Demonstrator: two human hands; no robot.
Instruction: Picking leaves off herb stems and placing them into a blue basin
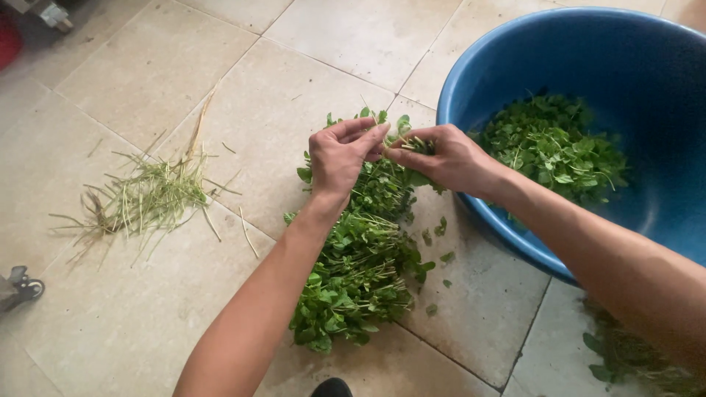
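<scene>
A floor of pale square tiles (184, 59) fills the view, crossed by thin grout lines. At the far right sits a big round blue plastic basin (662, 184), its rim cut off by the frame's right edge. Inside it, against the left wall, lies a mound of picked green leaves (551, 147).

In the middle of the floor, just left of the basin, a long heap of leafy green herbs (360, 272) runs from near to far, stems and leaves tangled together. A few loose leaves (440, 228) lie scattered between this heap and the basin. To the left, well apart from the heap, a loose scatter of bare pale stems (147, 198) spreads over the tiles.

The person's two bare forearms come in from the near edge and meet above the far end of the herb heap. The left hand (340, 156) has its fingers bent, with thumb and fingertips pinched together on a thin stalk. The right hand (445, 156) is closed around a small bunch of herb sprigs (413, 142), whose cut stem ends stick out toward the left hand. The two hands almost touch at the fingertips.

In the near right corner, more greenery (625, 353) lies on the tiles beside the basin. A small dark wheeled object (20, 283) shows at the left edge.
</scene>
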